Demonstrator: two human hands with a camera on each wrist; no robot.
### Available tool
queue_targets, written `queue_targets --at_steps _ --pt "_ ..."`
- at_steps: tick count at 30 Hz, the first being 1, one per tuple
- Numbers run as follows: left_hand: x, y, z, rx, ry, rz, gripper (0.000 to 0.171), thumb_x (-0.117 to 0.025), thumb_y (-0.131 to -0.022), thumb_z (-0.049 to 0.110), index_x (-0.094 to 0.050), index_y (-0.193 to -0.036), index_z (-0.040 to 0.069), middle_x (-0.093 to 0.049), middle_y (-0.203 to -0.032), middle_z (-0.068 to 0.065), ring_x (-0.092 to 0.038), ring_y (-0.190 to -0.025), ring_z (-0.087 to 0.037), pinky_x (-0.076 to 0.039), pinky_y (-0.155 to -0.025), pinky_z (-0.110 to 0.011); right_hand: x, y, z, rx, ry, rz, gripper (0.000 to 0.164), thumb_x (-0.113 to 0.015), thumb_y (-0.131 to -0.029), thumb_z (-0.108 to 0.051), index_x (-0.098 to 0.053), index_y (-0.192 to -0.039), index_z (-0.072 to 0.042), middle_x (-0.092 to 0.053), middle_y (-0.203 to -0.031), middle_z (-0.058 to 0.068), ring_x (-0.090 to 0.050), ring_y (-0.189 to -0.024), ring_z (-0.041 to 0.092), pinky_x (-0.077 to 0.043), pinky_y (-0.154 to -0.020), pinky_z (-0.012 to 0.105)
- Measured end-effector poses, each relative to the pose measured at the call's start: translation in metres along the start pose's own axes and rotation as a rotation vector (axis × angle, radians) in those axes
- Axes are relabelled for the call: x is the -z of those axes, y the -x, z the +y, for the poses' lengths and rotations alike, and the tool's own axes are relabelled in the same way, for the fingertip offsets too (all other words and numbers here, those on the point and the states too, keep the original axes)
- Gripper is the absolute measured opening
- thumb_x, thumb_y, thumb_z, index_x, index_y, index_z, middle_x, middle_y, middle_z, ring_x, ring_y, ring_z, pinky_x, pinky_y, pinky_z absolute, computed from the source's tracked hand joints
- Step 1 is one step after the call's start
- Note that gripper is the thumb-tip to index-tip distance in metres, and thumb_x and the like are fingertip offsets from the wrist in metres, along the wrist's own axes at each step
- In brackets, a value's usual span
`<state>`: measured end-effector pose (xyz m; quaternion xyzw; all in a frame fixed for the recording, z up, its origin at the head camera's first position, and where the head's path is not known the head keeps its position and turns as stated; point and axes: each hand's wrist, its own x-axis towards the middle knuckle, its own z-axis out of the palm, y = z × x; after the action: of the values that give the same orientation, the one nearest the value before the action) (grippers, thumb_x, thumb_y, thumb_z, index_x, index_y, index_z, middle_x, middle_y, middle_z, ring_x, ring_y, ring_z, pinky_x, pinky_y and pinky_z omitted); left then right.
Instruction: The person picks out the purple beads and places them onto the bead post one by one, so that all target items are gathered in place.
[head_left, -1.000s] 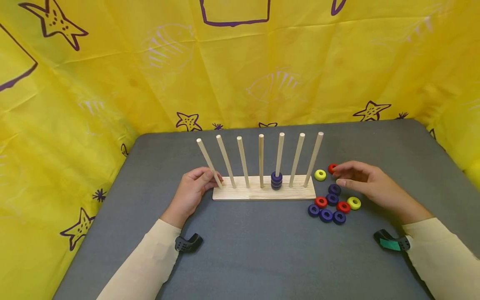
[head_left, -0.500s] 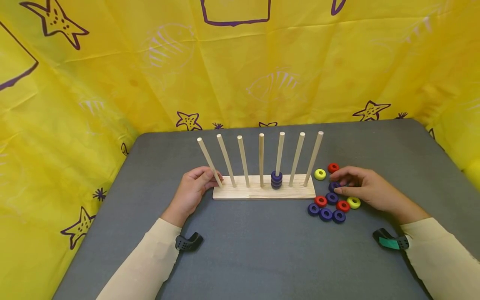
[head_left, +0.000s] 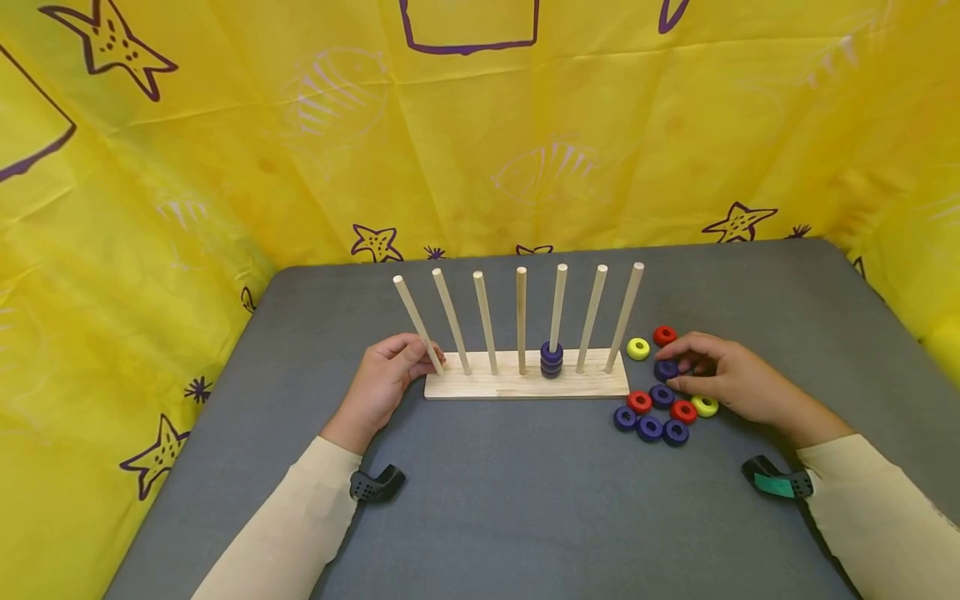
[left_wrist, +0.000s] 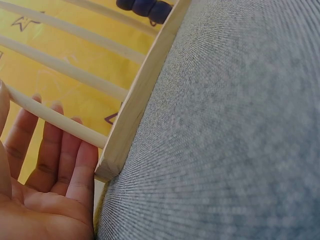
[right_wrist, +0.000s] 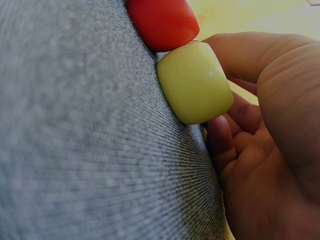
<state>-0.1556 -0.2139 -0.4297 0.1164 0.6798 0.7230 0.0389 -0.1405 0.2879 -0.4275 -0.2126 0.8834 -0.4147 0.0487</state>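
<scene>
A pale wooden peg rack (head_left: 525,385) with a row of upright pegs stands on the table. Its left end is at my left hand (head_left: 384,375), whose thumb and fingers lie on either side of the leftmost peg (left_wrist: 62,120) and grip it low down. Dark blue rings (head_left: 551,360) are stacked on one peg right of the middle. To the right of the rack, my right hand (head_left: 727,373) pinches a loose dark blue ring (head_left: 665,370) between thumb and fingertips, close over the table. That ring is hidden in the right wrist view, behind a yellow ring (right_wrist: 195,82).
Several more loose rings lie around the right hand: a red ring (head_left: 664,336) and a yellow ring (head_left: 638,348) behind, other blue rings (head_left: 650,428) in front. A patterned yellow cloth (head_left: 450,150) hangs behind the grey table (head_left: 487,500).
My right hand has come down and slightly left, from near the far red ring to the blue ring, and its fingers have closed on it. The left hand stays at the peg.
</scene>
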Motion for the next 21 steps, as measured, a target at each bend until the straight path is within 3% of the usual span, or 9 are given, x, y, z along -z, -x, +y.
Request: queue_targets --at_steps 21 --pt "0.0008 0.0000 -0.0014 0.008 -0.008 0.002 0.040 -0.061 -0.114 0.019 -0.065 -0.118 -0.020 -0.074 -0.112 -0.016 -0.072 -0.108 -0.028 -0.059 -0.096 -0.038 -0.0007 -0.0004 -0.0023 0.021 0.034 0.057 0.033 -0.085 -0.094 0.001 -0.076 -0.124 -0.007 -0.065 -0.104 0.003 -0.059 -0.086 0.017 -0.050 -0.069 0.027"
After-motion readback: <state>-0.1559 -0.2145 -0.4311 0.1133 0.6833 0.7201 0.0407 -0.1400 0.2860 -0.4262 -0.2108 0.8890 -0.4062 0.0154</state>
